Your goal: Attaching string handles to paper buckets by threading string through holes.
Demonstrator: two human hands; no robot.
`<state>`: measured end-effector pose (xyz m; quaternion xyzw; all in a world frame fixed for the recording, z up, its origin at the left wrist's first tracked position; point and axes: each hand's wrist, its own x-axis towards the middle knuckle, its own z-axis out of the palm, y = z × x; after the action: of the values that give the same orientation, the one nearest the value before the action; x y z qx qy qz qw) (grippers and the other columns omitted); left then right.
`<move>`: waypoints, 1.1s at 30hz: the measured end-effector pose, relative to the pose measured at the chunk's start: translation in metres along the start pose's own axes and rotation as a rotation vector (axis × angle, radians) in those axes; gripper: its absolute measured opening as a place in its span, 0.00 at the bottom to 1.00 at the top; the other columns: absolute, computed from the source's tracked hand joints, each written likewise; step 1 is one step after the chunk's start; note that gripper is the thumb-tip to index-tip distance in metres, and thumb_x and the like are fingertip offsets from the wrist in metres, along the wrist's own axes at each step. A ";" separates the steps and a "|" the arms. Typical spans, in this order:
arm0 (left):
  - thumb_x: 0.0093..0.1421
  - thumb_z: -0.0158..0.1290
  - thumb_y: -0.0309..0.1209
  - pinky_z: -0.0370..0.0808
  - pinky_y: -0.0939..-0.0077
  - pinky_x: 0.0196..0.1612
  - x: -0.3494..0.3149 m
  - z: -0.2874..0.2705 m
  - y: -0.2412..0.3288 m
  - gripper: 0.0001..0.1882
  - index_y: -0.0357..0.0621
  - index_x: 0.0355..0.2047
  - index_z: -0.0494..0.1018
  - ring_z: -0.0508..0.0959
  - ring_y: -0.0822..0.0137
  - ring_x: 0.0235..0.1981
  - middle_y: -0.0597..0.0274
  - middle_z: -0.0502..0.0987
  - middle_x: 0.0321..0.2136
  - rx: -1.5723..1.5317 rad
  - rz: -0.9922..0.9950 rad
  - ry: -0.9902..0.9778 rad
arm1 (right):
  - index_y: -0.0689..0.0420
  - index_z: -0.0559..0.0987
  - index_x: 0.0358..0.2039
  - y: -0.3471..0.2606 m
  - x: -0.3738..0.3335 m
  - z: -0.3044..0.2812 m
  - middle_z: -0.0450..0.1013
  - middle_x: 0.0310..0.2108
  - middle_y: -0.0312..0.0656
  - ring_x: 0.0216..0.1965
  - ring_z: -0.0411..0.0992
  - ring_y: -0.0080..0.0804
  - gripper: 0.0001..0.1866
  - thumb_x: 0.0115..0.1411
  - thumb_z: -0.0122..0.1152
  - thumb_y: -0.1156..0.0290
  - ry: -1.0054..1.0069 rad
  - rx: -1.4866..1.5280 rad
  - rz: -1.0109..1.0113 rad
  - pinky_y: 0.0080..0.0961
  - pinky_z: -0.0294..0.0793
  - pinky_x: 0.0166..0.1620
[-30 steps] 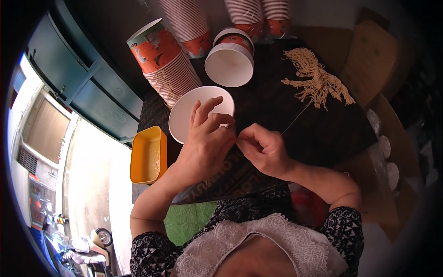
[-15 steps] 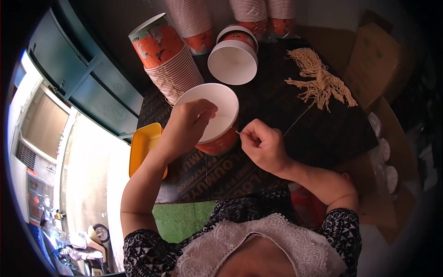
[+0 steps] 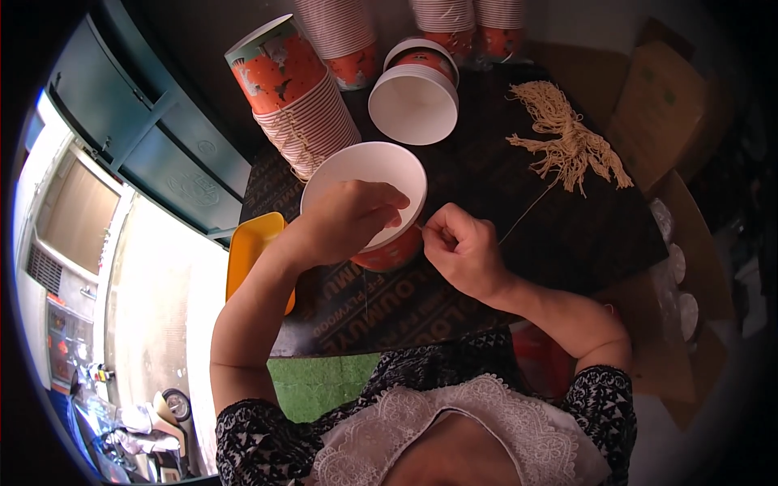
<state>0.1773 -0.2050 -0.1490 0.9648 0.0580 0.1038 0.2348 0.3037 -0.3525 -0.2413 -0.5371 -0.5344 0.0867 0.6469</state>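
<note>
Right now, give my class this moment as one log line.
left hand: over open cup | right hand: pinching string | string bundle: on table

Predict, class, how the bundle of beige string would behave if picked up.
The bundle of beige string would probably flop, since its loose ends splay and curl. It looks light, being just thin strands. Lifting it might tug the strand leading to the right hand.

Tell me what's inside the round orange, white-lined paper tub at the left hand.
Inside the round orange paper tub, only plain white lining shows, with no contents visible. The bare left hand covers part of the opening; anything beneath it cannot be seen.
</note>
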 end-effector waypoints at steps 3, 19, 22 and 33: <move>0.57 0.52 0.26 0.74 0.66 0.40 0.001 0.000 -0.001 0.10 0.40 0.38 0.78 0.79 0.53 0.36 0.50 0.80 0.33 -0.014 -0.007 -0.013 | 0.61 0.71 0.24 0.001 0.001 0.001 0.67 0.17 0.31 0.19 0.62 0.10 0.06 0.52 0.59 0.83 0.010 0.002 -0.008 0.14 0.62 0.21; 0.56 0.53 0.27 0.74 0.67 0.41 0.006 -0.003 0.002 0.11 0.40 0.40 0.78 0.79 0.56 0.36 0.52 0.80 0.32 -0.045 0.001 -0.114 | 0.63 0.71 0.25 0.005 0.005 0.006 0.70 0.17 0.34 0.21 0.64 0.11 0.05 0.55 0.58 0.83 0.016 -0.020 -0.037 0.16 0.65 0.22; 0.55 0.52 0.28 0.73 0.67 0.41 0.010 -0.003 0.000 0.11 0.40 0.38 0.78 0.79 0.57 0.35 0.53 0.80 0.32 -0.027 0.032 -0.140 | 0.62 0.71 0.27 0.006 0.005 0.007 0.71 0.18 0.42 0.19 0.72 0.26 0.05 0.54 0.58 0.81 -0.002 -0.039 -0.023 0.22 0.70 0.24; 0.52 0.53 0.32 0.73 0.64 0.32 0.011 0.008 -0.002 0.09 0.38 0.28 0.77 0.79 0.55 0.27 0.50 0.78 0.24 0.065 -0.006 -0.038 | 0.62 0.71 0.35 0.007 0.006 0.002 0.72 0.21 0.43 0.23 0.75 0.26 0.07 0.56 0.57 0.80 0.005 -0.009 -0.058 0.23 0.71 0.26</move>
<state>0.1900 -0.2043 -0.1547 0.9735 0.0595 0.0827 0.2049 0.3083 -0.3444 -0.2433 -0.5247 -0.5486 0.0641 0.6478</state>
